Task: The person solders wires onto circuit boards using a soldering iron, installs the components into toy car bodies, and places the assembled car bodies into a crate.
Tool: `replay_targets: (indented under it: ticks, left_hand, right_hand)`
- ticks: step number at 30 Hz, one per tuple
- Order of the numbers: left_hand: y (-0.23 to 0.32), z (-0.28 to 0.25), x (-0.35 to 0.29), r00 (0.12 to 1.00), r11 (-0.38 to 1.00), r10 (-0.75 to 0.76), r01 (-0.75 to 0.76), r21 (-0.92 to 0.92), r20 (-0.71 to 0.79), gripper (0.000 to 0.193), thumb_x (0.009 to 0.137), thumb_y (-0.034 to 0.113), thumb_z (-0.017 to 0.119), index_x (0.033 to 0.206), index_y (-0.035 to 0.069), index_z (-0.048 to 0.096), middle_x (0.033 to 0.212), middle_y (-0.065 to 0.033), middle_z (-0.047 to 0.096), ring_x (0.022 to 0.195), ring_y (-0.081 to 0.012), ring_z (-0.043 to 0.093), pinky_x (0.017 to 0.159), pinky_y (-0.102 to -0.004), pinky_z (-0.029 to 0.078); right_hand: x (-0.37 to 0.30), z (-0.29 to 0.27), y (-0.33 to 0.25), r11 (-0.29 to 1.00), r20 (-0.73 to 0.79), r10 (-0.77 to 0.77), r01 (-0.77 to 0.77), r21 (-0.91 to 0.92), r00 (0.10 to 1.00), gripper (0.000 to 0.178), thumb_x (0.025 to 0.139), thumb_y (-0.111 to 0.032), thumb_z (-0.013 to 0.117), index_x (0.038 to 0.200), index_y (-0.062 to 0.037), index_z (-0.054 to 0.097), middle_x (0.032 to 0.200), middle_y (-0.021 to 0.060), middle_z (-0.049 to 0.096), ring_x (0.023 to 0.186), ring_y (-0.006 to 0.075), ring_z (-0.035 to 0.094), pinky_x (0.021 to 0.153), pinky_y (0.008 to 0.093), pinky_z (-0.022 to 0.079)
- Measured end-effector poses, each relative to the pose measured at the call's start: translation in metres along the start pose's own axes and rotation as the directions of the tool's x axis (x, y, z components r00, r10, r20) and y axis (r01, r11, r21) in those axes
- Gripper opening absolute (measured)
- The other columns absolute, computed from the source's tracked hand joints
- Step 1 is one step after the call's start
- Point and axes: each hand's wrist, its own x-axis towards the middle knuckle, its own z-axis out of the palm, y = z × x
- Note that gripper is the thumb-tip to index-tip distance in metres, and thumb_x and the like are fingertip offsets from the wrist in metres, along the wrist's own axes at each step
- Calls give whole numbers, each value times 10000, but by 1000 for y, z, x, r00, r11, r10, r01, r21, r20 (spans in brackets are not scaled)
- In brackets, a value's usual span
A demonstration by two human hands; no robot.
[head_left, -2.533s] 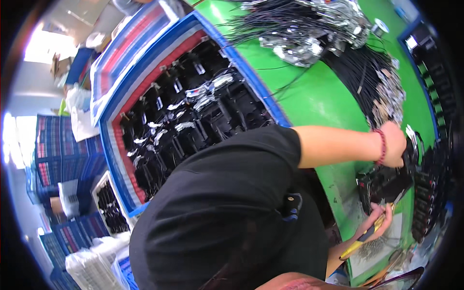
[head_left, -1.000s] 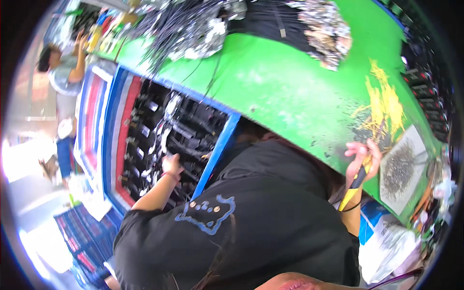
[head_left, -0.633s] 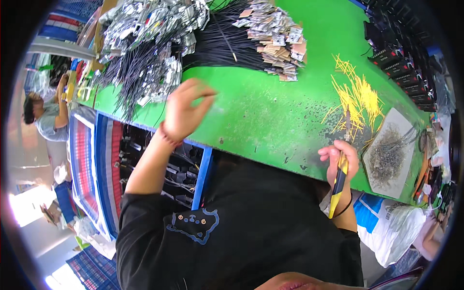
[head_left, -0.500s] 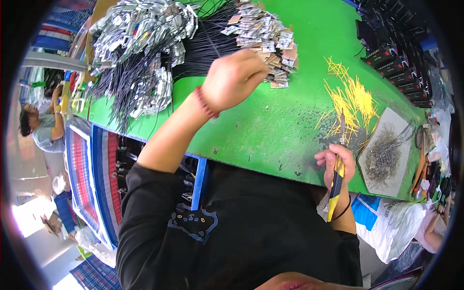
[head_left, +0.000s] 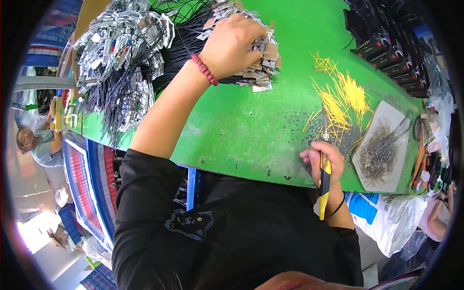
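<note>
My left hand (head_left: pixel 234 46) is over the pile of small tan and silver flat pieces (head_left: pixel 268 60) on black leads. Its thumb and forefinger are apart above the pieces, with the other fingertips hidden. In my right hand (head_left: pixel 328 159) is a soldering iron (head_left: pixel 325 183) with a yellow and black handle, its metal shaft pointing away from me. The iron's tip lies close to the loose thin yellow tubes (head_left: pixel 355 94). A large heap of silver parts with black wires (head_left: pixel 121 43) lies left of my left hand.
All this lies on a green worktable (head_left: pixel 232 125). To the right is a pale board (head_left: pixel 398 159) covered with dark wire bits. Black boxed units (head_left: pixel 386 58) stand in a row at the far right. Another person (head_left: pixel 41 145) is off to the left. A white bag (head_left: pixel 396 217) hangs near the right edge.
My left hand has moved up and opened from a closed curl onto the pile of flat pieces. My right hand keeps the soldering iron near the tubes. The whole view has shifted slightly.
</note>
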Motion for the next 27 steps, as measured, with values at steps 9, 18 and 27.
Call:
replay_targets:
  ticks: [9, 18, 27]
  left_hand:
    - [14, 7, -21, 997, 973, -62, 51, -223, -43, 348, 725, 173, 742, 1041, 67, 644, 945, -128, 679, 865, -332, 643, 781, -413, 519]
    - [12, 9, -22, 990, 971, 49, -78, -228, -129, 369, 723, 117, 752, 1063, 27, 639, 953, -134, 688, 820, -296, 673, 734, -380, 539]
    - [11, 8, -22, 985, 979, 112, -132, -155, -134, 384, 741, 70, 709, 1110, 24, 614, 963, -142, 681, 823, -314, 669, 698, -383, 553]
  right_hand:
    - [122, 54, -5, 989, -98, -148, 144, -46, 984, 318, 797, -46, 743, 1070, -88, 586, 808, 100, 679, 713, 147, 667, 640, 268, 523]
    - [151, 80, 7, 999, -105, -17, 22, 50, 994, 326, 790, -1, 678, 1077, -106, 562, 773, 47, 652, 667, 102, 603, 620, 256, 489]
    - [156, 85, 3, 1000, -161, 15, -12, 15, 987, 326, 774, 25, 644, 1064, -99, 561, 772, 43, 646, 668, 96, 589, 617, 255, 481]
